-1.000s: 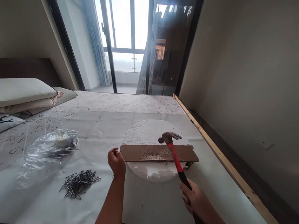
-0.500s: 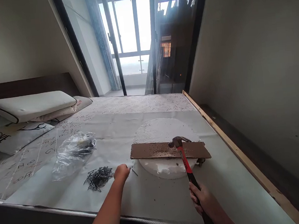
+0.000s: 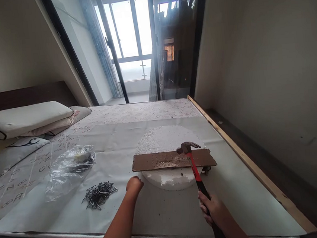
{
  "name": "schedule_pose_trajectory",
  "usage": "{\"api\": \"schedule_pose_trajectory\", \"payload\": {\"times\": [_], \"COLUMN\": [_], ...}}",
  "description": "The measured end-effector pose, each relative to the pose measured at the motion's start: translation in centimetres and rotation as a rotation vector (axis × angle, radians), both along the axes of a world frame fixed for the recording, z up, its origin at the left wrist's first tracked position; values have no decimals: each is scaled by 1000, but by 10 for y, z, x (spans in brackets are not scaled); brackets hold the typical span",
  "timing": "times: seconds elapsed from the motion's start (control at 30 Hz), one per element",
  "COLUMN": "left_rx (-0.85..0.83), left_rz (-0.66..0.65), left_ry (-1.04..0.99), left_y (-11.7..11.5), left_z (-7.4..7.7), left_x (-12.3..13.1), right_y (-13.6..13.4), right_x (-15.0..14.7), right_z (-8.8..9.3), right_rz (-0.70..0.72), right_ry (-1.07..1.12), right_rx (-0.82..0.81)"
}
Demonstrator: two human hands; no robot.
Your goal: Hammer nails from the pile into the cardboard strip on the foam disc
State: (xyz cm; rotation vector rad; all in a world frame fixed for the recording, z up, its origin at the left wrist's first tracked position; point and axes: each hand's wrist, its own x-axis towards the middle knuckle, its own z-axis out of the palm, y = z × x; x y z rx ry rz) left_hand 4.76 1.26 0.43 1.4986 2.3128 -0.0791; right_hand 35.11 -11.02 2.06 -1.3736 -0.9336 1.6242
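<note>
At the near edge of the bed, the right hand is wrapped tight around the red-handled hammer, its head over the cardboard strip at twelve o'clock. The left hand is curled small, fingertips down by the foam disc; it may pinch a nail, too small to tell. Loose nails lie at its nine o'clock.

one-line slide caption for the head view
Right hand holds red-handled claw hammer over brown cardboard strip; left hand beside pile of dark nails.
</note>
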Motion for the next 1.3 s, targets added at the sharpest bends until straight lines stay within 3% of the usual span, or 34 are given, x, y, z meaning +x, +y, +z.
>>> {"api": "schedule_pose_trajectory", "payload": {"times": [0.1, 0.2, 0.27, 0.33, 0.47, 0.6, 0.83, 1.03, 1.3], "left_rx": [-28, -49, 56, 244, 614, 793, 819, 814, 831], "left_rz": [-118, -246, -267, -248, -279, -317, -371, -371, -398], "left_ry": [-140, -599, -873, -991, -894, -703, -584, -553, -501], "left_y": [-6, -11, -11, -7, 9, 27, 40, 41, 36], "left_z": [18, 40, 54, 64, 64, 46, 19, 16, 18], "left_x": [10, 31, 52, 78, 125, 145, 144, 144, 144], "right_y": [0, -2, -4, -5, -7, -7, -6, -6, -8], "right_x": [5, 6, 6, 7, 9, 12, 14, 10, 11], "right_z": [4, 12, 17, 20, 23, 23, 28, 35, 27], "right_rz": [-5, -40, -73, -82, -64, -49, -44, -21, 79], "right_ry": [-3, -27, -34, -31, -39, -62, -117, -124, -134], "right_rx": [-2, 21, 30, 32, 35, 1, -55, -27, -9]}}
